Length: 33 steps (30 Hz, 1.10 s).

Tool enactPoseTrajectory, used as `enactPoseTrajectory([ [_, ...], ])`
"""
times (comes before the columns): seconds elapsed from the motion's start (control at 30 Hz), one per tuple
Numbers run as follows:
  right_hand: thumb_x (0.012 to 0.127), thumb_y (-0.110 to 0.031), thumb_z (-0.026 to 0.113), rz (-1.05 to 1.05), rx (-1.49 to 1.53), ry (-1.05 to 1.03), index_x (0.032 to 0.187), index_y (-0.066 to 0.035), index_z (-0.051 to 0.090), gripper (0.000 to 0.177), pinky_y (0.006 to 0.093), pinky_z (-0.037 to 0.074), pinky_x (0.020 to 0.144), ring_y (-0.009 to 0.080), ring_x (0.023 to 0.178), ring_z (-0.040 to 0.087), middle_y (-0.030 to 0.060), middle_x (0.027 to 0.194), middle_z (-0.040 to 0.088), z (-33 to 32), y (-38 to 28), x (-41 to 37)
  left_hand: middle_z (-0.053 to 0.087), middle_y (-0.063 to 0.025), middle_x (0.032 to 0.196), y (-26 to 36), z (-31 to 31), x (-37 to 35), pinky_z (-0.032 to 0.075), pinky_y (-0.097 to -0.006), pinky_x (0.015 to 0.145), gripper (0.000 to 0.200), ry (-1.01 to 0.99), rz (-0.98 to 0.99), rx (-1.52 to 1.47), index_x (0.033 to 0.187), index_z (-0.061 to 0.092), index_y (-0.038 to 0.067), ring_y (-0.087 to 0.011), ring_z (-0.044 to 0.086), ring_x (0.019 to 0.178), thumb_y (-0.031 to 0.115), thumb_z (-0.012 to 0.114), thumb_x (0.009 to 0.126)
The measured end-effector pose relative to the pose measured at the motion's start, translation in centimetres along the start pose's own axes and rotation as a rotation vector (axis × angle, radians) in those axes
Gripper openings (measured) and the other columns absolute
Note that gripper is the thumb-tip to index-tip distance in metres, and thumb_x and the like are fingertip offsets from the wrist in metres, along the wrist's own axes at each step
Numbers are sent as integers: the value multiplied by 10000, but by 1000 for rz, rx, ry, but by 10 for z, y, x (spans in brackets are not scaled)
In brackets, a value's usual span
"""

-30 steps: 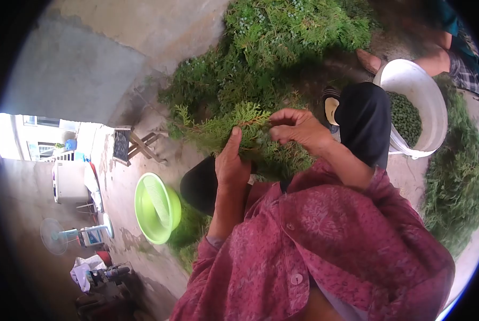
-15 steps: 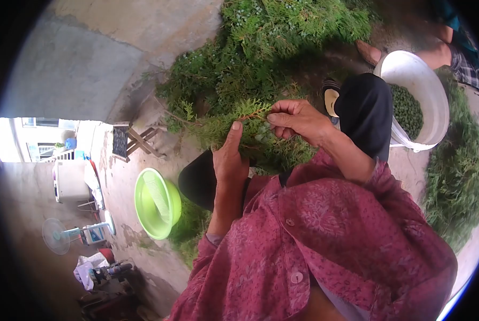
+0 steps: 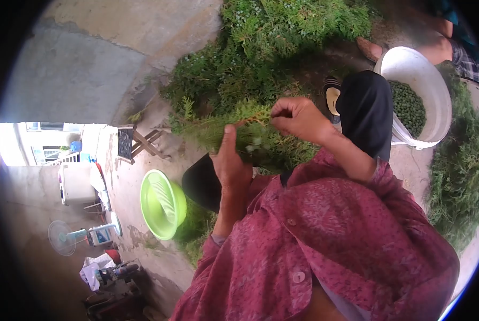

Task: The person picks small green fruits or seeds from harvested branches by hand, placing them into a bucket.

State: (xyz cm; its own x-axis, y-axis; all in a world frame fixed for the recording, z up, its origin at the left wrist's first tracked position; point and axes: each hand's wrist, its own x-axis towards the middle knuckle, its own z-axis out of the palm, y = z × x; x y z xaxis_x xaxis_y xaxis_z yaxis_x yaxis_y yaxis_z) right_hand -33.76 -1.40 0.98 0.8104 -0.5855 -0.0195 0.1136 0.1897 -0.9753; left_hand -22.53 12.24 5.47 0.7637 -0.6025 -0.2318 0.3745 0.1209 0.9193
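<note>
A feathery green sprig (image 3: 212, 130) with a reddish-brown stem lies across my lap. My left hand (image 3: 232, 163) holds it from below, thumb raised along the stem and the other fingers mostly hidden. At the sprig's right end my right hand (image 3: 298, 119) is closed, thumb and forefinger pinched at the stem tip. Pale round berries, blurred, show under the stem between my hands. Beyond them spreads a large heap of green branches (image 3: 298, 27), dotted with bluish berries.
A white bucket (image 3: 438, 88) holding green berries (image 3: 407, 107) stands right of my knee. A lime-green basin (image 3: 149, 206) and a folding stool (image 3: 126, 143) are at left. More greenery (image 3: 456, 176) lies at right. Another person's leg (image 3: 437, 51) shows at upper right.
My right hand has turned slightly, its fingers more curled at the stem. The sprig has shifted a little between my hands. The view has moved slightly.
</note>
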Motion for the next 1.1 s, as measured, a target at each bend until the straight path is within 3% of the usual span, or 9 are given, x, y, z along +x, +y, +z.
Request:
enactPoseTrajectory([
  [0.07, 781, -53, 600, -177, -381, 9, 898, -17, 581, 124, 203, 458, 507, 81, 580, 569, 34, 681, 602, -5, 11, -3, 593, -144, 956, 18, -3, -1, 479, -345, 744, 329, 0, 23, -51, 1027, 534, -41, -242, 585, 843, 245, 412, 919],
  [0.13, 775, -46, 589, 215, 204, -87, 952, -4, 564, 183, 203, 454, 514, 91, 625, 575, 52, 770, 608, -11, 9, -6, 593, -151, 961, 32, -7, 5, 477, -354, 752, 328, 2, 57, -111, 1026, 532, -44, -253, 585, 848, 240, 404, 921],
  [0.23, 782, -79, 603, 300, 565, -164, 1023, -8, 539, 259, 195, 451, 538, 95, 695, 579, 63, 894, 594, -15, 2, -4, 581, -168, 998, 34, -17, 8, 466, -377, 790, 327, -63, 63, -114, 1035, 518, -48, -262, 575, 886, 236, 407, 918],
  [0.5, 784, -171, 652, 213, 481, -321, 1047, -57, 542, 307, 174, 389, 510, 66, 680, 540, 20, 852, 570, 19, -9, 3, 586, -138, 972, 7, -11, 6, 464, -370, 780, 316, -92, -75, -147, 1043, 512, -32, -243, 576, 862, 239, 414, 915],
  [0.6, 778, -189, 662, 174, 393, -295, 1003, -68, 572, 271, 179, 380, 491, 55, 624, 527, -5, 757, 571, 23, -6, 5, 586, -134, 971, 4, -14, 5, 466, -364, 775, 323, -170, 248, 552, 1058, 506, -25, -239, 579, 868, 249, 412, 914],
  [0.67, 775, -196, 665, 158, 339, -262, 976, -73, 590, 247, 182, 382, 485, 50, 595, 524, -14, 706, 571, 24, -8, 2, 587, -120, 939, 18, 4, -5, 472, -354, 724, 321, -241, -149, -244, 1049, 507, -9, -220, 582, 786, 266, 418, 910],
  [0.77, 775, -158, 642, 123, 208, -248, 924, -68, 614, 176, 185, 387, 476, 50, 550, 521, -13, 653, 575, 23, -14, -2, 583, -101, 888, 12, -16, 6, 472, -323, 626, 305, -532, -344, -499, 1016, 513, 11, -197, 566, 699, 282, 424, 907],
  [1.03, 781, -65, 528, 16, -340, -110, 946, -29, 601, 184, 205, 455, 494, 90, 531, 552, 44, 684, 605, 11, 33, 8, 574, -75, 809, 33, -28, 9, 448, -288, 525, 239, -251, -79, -276, 959, 521, 43, -170, 543, 652, 263, 444, 905],
  [1.1, 803, -94, 526, 190, 155, -215, 971, -20, 587, 193, 207, 469, 517, 106, 587, 576, 63, 761, 612, -4, 41, 8, 573, -72, 806, 50, -22, 10, 455, -295, 547, 229, -241, 22, -308, 956, 522, 47, -167, 544, 655, 258, 443, 907],
])
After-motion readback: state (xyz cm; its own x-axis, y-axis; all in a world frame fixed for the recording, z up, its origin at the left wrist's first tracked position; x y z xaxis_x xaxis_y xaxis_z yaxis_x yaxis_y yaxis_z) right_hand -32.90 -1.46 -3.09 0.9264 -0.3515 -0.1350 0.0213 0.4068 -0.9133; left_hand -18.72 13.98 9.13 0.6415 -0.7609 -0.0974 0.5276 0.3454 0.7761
